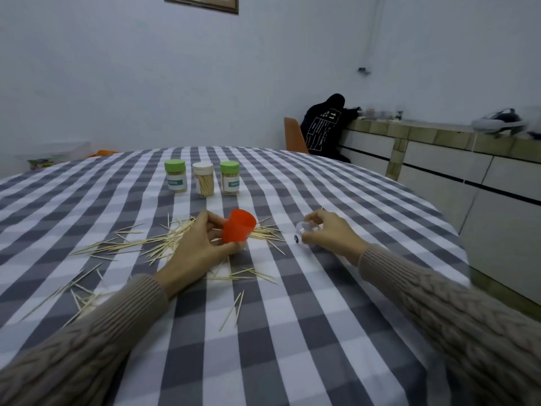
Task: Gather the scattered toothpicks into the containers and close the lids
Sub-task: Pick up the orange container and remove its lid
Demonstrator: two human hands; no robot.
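Toothpicks (pixel 140 244) lie scattered over the checked cloth of the desk (pixel 322 332), thickest on the left, from a loose fan near my left sleeve up to a dense heap under and beside my left hand (pixel 202 244), with a few strays toward the middle. They look light, thin and stiff, easy to snap or to roll away, so I judge they are best swept into a bundle and pinched around the middle, all pointing one way, rather than picked up singly.

My left hand sits just above that heap, forearm coming in low from the near left, fingers and thumb curled round an orange lid (pixel 238 230) that I hold tilted, its open side facing up and away. Behind it, well apart, stand three jars in a row: a green-capped jar (pixel 175 178), a white-capped jar (pixel 203 180) and another green jar (pixel 229 178), all closed and already holding toothpicks.

Further right, my right hand (pixel 325 232) reaches in from the near right, wrist low on the cloth, fingertips pinching a small clear container (pixel 304 231) lying on its side. It looks smooth and slippery, and I would hold it by its wall while filling it.
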